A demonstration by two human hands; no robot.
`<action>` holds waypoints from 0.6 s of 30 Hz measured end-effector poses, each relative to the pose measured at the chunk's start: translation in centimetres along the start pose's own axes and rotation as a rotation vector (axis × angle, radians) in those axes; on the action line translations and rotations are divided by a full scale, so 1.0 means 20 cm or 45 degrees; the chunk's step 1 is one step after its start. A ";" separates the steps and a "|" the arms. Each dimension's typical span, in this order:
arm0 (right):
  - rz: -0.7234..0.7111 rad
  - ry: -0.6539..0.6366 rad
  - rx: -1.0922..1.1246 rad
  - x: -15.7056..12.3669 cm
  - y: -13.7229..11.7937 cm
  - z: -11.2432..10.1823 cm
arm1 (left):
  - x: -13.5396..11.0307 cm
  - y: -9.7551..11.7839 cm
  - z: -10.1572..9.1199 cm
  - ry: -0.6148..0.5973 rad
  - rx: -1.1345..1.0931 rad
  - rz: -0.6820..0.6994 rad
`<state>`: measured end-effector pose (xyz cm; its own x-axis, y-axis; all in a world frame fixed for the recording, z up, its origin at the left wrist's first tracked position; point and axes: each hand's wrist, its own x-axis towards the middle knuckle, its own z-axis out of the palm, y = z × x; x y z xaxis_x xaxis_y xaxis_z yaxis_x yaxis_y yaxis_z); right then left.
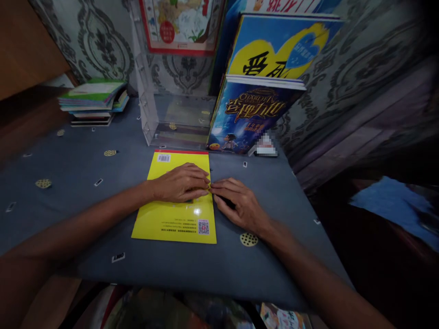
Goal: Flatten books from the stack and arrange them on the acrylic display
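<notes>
A yellow book point(171, 224) with a red strip along its far edge lies flat on the cloth-covered table. Its barcode and QR code face up, and the print reads upside down from here. Across its upper half rests my left hand point(185, 183), palm down with fingers stretched to the right edge. My right hand point(236, 198) is just beside that same edge, fingertips at the book's side and almost meeting the left fingertips. The right fingers are extended, the thumb slightly apart. Whether they pinch the edge is hard to make out.
Behind the book stands a clear acrylic rack point(149, 105). A dark blue book point(248, 116) leans in its right side, with a blue-and-yellow book point(274, 50) behind. A red-bordered book point(183, 48) sits higher up. Several books form a stack point(92, 100) at the back left of the table point(85, 196).
</notes>
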<state>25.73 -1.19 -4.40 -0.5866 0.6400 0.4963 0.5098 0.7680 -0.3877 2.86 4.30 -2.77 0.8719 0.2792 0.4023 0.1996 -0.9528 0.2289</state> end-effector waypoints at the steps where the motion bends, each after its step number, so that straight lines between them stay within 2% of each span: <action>1: -0.009 0.005 -0.002 0.00 0.00 0.00 | 0.00 0.00 0.00 0.008 0.008 0.014; 11: -0.061 0.056 0.029 -0.01 -0.04 -0.02 | 0.00 0.00 -0.02 -0.017 -0.043 -0.002; 18: -0.067 0.030 0.050 -0.04 -0.07 -0.03 | 0.01 0.04 -0.02 0.027 -0.108 0.045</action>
<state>25.87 -2.81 -3.74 -0.5965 0.5983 0.5350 0.4532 0.8012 -0.3908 3.06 3.60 -2.15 0.8681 0.2485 0.4296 0.1293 -0.9490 0.2877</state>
